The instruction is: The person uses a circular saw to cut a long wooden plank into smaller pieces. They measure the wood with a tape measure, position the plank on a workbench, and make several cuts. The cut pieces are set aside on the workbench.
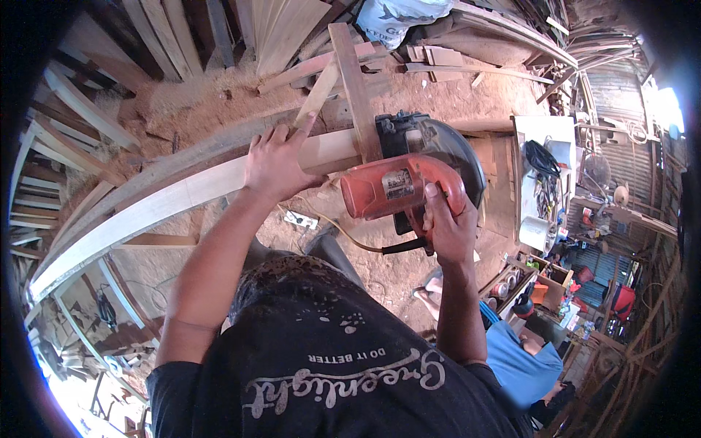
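My right hand [450,225] is wrapped around the rear handle of a red circular saw [380,188]. The saw's dark blade guard [447,150] faces away from me, and its blade is hidden. Beneath the saw, a long pale board [193,191] runs off to the far left. My left hand [277,162] rests on this board left of the saw, fingers spread and thumb stretched toward the saw. A narrow wooden strip [352,87] lies crosswise against the saw's left side. Another short strip [320,91] slants away just beyond my left fingers.
A cord [343,232] trails from the saw toward a white power strip [300,219] on the dirt floor. Timber planks [164,36] are stacked at the far left. A white sack [398,18] lies at the back. At right, a person in blue [522,358] is near a cluttered bench [537,186].
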`<state>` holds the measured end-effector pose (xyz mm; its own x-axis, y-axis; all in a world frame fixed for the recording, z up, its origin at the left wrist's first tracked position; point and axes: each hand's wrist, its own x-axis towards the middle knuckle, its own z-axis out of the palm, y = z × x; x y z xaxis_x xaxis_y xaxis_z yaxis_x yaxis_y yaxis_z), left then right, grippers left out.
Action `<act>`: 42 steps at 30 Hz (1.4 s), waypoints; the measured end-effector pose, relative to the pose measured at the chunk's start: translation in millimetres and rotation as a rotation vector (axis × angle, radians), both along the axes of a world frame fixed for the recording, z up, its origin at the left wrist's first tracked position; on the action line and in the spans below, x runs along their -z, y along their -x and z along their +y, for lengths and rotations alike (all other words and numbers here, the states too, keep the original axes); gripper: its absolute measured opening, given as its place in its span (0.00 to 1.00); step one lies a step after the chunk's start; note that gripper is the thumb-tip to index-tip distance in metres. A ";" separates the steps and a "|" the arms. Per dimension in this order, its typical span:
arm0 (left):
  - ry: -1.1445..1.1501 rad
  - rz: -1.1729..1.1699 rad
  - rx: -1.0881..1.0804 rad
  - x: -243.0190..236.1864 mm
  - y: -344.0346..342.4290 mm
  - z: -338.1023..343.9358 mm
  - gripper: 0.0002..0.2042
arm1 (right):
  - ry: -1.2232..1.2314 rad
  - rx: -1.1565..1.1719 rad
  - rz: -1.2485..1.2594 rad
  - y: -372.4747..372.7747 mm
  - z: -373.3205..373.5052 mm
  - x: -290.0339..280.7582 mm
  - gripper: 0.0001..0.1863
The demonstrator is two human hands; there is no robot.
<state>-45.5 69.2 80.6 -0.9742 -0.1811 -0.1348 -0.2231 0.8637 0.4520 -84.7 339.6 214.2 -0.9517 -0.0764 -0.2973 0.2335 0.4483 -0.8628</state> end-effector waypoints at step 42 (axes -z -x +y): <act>-0.043 0.025 0.001 -4.9 2.8 -6.3 0.49 | 0.034 -0.064 -0.050 39.3 -24.2 -0.1 0.11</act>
